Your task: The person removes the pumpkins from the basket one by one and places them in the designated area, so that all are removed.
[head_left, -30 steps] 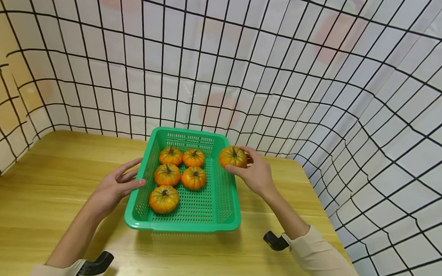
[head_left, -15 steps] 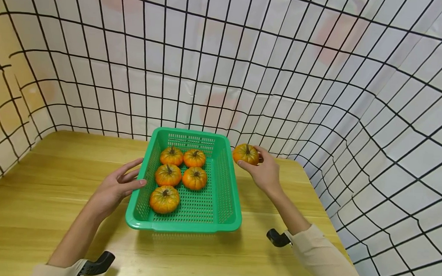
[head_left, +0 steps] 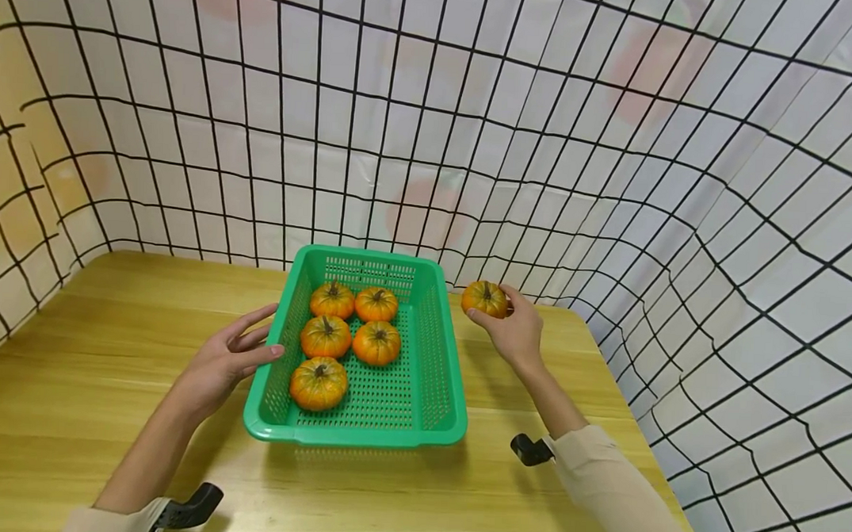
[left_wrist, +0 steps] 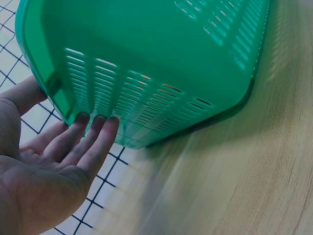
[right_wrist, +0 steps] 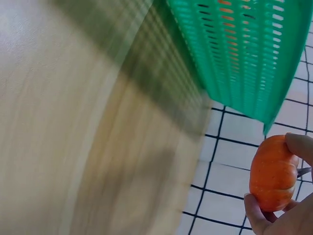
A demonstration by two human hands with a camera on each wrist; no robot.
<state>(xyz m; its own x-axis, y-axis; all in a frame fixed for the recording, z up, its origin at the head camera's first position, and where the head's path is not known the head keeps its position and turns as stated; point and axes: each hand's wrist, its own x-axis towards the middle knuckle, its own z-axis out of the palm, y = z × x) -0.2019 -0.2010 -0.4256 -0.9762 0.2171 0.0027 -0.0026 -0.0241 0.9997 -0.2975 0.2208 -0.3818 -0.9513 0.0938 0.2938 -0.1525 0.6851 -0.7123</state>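
Observation:
A green plastic basket (head_left: pixel 354 436) with perforated walls holds several small orange pumpkins (head_left: pixel 326 337), mostly on its left side. My left hand (head_left: pixel 218 364) is at the basket's left side, thumb over the rim. In the left wrist view its fingertips (left_wrist: pixel 100 120) touch the slotted outer wall. My right hand (head_left: pixel 514 329) grips another small pumpkin (head_left: pixel 485 299) between thumb and fingers, just outside the basket's right rim. That pumpkin is raised above the table; the right wrist view shows its orange side and stem (right_wrist: pixel 304 172) towards the palm.
The basket stands on a wooden table (head_left: pixel 109 324). Behind the table and along its sides rises a black wire grid (head_left: pixel 355 88) with white sheeting behind it. Black wrist devices (head_left: pixel 190 508) sit at both sleeves.
My right hand has carried the pumpkin rightward from over the basket's right rim to outside it, lowering it slightly at the end. The left hand and the basket have stayed in place.

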